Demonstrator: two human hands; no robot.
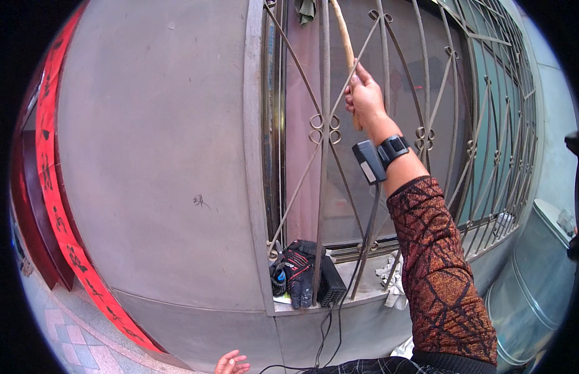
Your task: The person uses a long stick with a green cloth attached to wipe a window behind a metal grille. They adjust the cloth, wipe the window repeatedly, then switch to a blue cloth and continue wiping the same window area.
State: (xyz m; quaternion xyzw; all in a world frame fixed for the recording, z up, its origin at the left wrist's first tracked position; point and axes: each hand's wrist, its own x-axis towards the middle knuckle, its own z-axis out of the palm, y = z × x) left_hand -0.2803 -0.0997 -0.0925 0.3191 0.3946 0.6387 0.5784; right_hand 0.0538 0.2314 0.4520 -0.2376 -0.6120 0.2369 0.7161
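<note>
My right hand (365, 96) is closed around a wooden stick (344, 35) in front of the metal window grille (326, 93). The stick runs up past the top of the view, and its lower end shows just below my fist. On that wrist sits a black strap (394, 148) with a dark box-shaped device (368, 161), from which a cable (372, 219) hangs down. Low at the bottom edge, my left hand (231, 363) is partly in view near the grey wall (158, 154), holding nothing, its fingers apart.
Black gloves (301, 271) and a black box (332, 283) with cables rest on the window sill (350, 269) behind the bars. White cloth (396, 280) lies farther right. A large metal drum (527, 276) stands at right. Red paper banner (51, 187) bearing writing lines the left.
</note>
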